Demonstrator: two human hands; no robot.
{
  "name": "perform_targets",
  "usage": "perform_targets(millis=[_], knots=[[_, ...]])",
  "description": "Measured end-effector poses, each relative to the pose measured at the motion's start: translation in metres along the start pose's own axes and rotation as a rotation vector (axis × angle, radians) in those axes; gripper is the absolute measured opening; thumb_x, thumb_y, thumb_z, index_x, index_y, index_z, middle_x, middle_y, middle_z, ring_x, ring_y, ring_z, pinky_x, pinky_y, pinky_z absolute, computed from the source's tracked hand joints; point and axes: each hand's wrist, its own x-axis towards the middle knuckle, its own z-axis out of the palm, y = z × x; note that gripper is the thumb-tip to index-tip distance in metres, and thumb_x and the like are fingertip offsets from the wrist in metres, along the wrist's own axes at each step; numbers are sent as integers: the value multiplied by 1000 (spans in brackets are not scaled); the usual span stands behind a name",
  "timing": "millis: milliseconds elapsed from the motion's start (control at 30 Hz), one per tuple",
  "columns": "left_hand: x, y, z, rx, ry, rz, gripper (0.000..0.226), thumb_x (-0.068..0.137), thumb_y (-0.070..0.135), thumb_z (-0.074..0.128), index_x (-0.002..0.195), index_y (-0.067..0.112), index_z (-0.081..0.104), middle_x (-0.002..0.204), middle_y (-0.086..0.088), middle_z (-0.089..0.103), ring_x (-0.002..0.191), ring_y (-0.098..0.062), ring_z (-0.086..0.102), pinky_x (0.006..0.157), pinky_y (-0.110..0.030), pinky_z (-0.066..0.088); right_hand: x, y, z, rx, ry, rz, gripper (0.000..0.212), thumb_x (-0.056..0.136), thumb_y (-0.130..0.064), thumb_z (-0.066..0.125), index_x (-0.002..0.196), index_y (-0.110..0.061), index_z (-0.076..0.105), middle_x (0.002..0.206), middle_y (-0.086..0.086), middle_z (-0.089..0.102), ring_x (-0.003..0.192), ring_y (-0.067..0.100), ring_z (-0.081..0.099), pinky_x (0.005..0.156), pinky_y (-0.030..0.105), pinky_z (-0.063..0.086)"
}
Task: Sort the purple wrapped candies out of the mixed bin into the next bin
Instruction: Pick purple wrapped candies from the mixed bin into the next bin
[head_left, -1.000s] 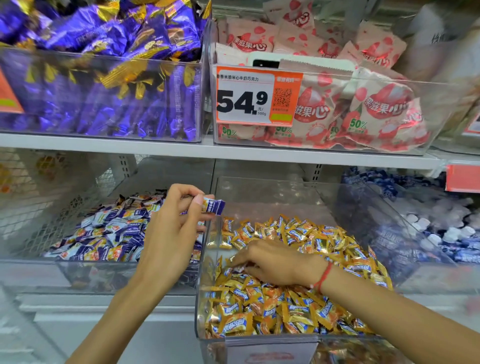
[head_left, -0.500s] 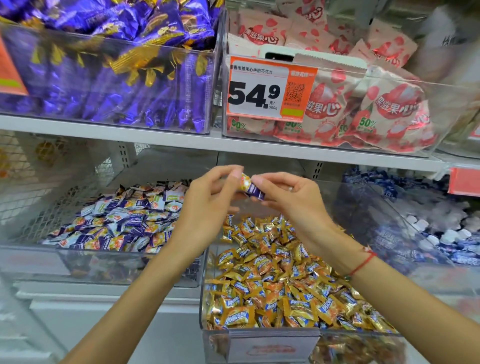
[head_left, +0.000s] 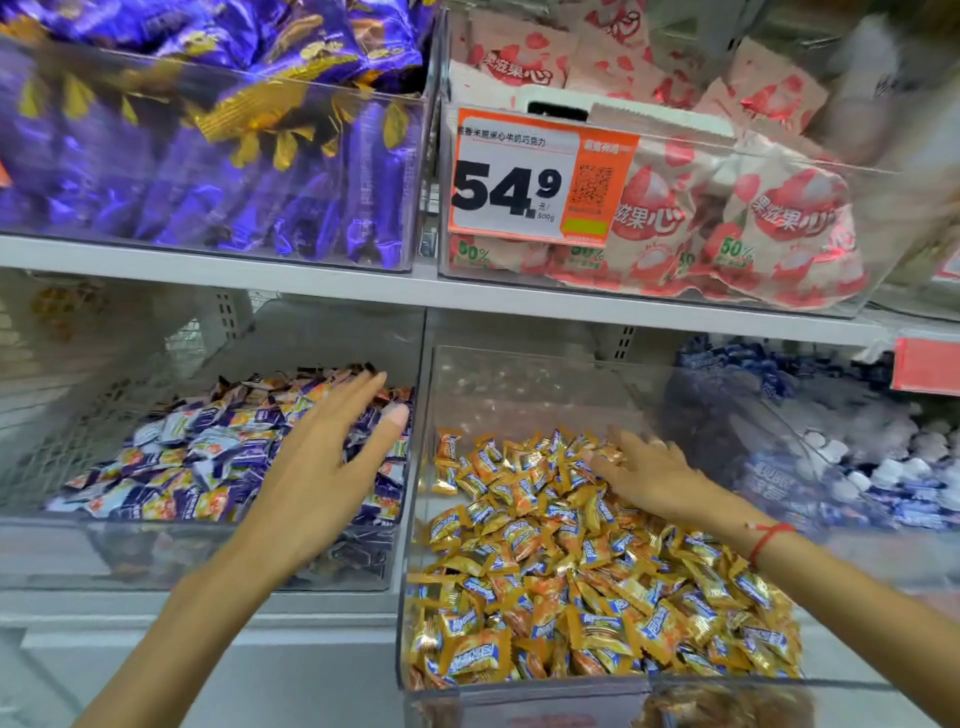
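Purple wrapped candies (head_left: 228, 462) lie heaped in the left-hand clear bin (head_left: 208, 551) on the lower shelf, the bin next to the mixed bin (head_left: 519, 691) of mostly orange-gold candies (head_left: 571, 571); I can pick out no purple piece for certain among the gold ones from here.

Both bins are rigid clear plastic boxes with straight walls. The mixed bin is pulled forward of its neighbour, so its front lip stands nearer the person.

Each candy looks small and light, a hard little block in crinkly, glossy film with fanned, twisted ends. My judgement is that the film is slippery and the heap is loose, so pieces will slide aside under a push. Best to pinch one across its firm middle or by a twisted end rather than scoop.

Left hand (head_left: 332, 467) hovers over the purple bin, fingers spread flat and holding nothing. Right hand (head_left: 644, 467) reaches into the back of the mixed bin with fingers extended onto the gold heap; it is blurred, and nothing seems gripped.
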Motion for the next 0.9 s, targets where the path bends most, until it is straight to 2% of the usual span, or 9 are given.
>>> perform_targets(millis=[67, 167, 300, 367, 467, 600, 700, 800, 900], knots=[[-5, 10, 12, -14, -48, 0, 67, 84, 61, 36, 146, 37, 31, 147, 21, 28, 137, 4, 15, 118, -33, 13, -17, -5, -1, -48, -78, 58, 76, 96, -62, 29, 152, -11, 18, 154, 20, 25, 144, 39, 15, 114, 46, 20], [-4, 8, 20, 74, -14, 28, 54, 96, 55, 41, 146, 34, 35, 151, 17, 29, 131, 8, 12, 117, -32, 9, -35, -29, 0, -117, -331, 10, 55, 106, -5, 21, 118, 39, -8, 153, 35, 5, 146, 38, 15, 99, 23, 32], [1, 4, 17, 70, -42, 51, 69, 80, 57, 32, 144, 33, 39, 151, 9, 37, 140, -10, 30, 111, -30, 24, -55, -38, -6, 81, -331, -503, 90, 101, -46, 37, 132, 29, -3, 153, 35, 12, 145, 38, 17, 105, 22, 28], [0, 7, 17, 77, -49, 52, 68, 81, 57, 34, 144, 33, 40, 149, 9, 39, 139, -12, 33, 109, -31, 26, -84, -41, 3, 175, -192, -483, 61, 105, -15, 23, 124, 23, -21, 154, 31, 1, 147, 33, 11, 107, 21, 15], [-1, 9, 18, 90, -49, 34, 57, 93, 56, 46, 145, 34, 38, 150, 9, 38, 139, -12, 33, 108, -32, 27, -111, -66, -28, 215, -365, -353, 51, 100, 8, 18, 113, 24, -28, 151, 36, -4, 147, 38, 9, 108, 21, 8], [-1, 9, 16, 117, -64, 50, 66, 87, 66, 42, 144, 34, 39, 148, 10, 41, 137, -11, 35, 106, -32, 29, -79, -70, -10, 165, -349, -507, 43, 105, -15, 31, 145, 2, 35, 154, 19, 29, 143, 30, 23, 109, 31, 16], [1, 7, 15, 146, -56, 76, 69, 80, 60, 34, 142, 32, 44, 146, 11, 43, 135, -11, 38, 108, -35, 31, -64, -44, 18, 25, -356, -777, 40, 105, -32, 34, 142, -24, 47, 158, -1, 26, 148, 15, 10, 120, 44, 2], [3, 11, 11, 166, -33, 155, 63, 81, 61, 43, 135, 30, 52, 140, 19, 42, 132, -8, 39, 110, -37, 31, -74, -7, -1, 132, -355, -792, 34, 103, -28, 43, 134, -23, 57, 152, -5, 39, 139, 0, 25, 110, 8, 15], [10, 25, 10, 258, 35, 309, 38, 91, 25, 63, 128, 29, 58, 134, 21, 43, 133, -12, 41, 109, -38, 31, -74, 33, -21, 137, -159, -701, 31, 101, -24, 49, 128, -22, 62, 135, -6, 56, 122, -3, 42, 99, 5, 27]])
